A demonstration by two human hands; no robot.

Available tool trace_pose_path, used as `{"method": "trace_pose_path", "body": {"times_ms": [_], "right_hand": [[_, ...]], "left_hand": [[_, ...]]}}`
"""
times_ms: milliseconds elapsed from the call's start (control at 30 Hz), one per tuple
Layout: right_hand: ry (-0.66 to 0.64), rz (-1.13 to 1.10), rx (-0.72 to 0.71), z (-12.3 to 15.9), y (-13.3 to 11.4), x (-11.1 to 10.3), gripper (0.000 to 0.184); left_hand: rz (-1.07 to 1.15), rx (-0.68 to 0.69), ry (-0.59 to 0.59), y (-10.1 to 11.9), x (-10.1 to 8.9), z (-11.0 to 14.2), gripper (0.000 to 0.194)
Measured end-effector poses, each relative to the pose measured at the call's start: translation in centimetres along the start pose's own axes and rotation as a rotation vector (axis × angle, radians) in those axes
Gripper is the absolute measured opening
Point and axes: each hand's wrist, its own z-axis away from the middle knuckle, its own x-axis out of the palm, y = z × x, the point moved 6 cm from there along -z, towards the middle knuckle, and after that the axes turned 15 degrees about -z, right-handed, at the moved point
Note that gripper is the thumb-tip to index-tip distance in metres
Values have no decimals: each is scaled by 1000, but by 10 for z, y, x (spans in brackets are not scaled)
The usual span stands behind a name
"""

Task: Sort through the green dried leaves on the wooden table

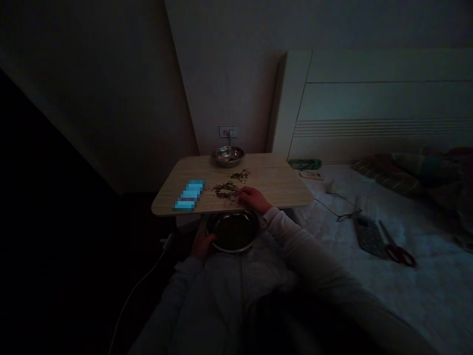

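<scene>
The left hand [202, 245] grips the rim of the dark bowl [235, 231] below the table's [291, 190] near edge; the right hand [254, 198] pinches something clear beside the small dark bits [225, 190] on top.

Pale tabletop [277, 182] with steel bowl [228, 157], phone [189, 195], scattered granules [225, 190].

Phone screen [189, 195] being masked by mosaic blocks. Darkness hiding contents of lower bowl [236, 230]. Right-hand fingertips [240, 192] blurring into pale scrap [231, 199]. Right picture edge cutting off bed [439, 291], headboard [380, 98].
</scene>
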Motion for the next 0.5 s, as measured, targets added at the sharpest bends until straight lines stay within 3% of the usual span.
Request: {"method": "trace_pose_path", "body": {"times_ms": [100,333,500], "right_hand": [[21,-66,-12,0,0,-3,7],[215,-111,-42,6,-7,-16,5],[199,-51,-63,6,-6,-16,5]], "left_hand": [[25,-38,3,-1,-1,1,30],[5,-85,16,4,-2,9,27],[25,-77,-1,1,-1,6,28]]}}
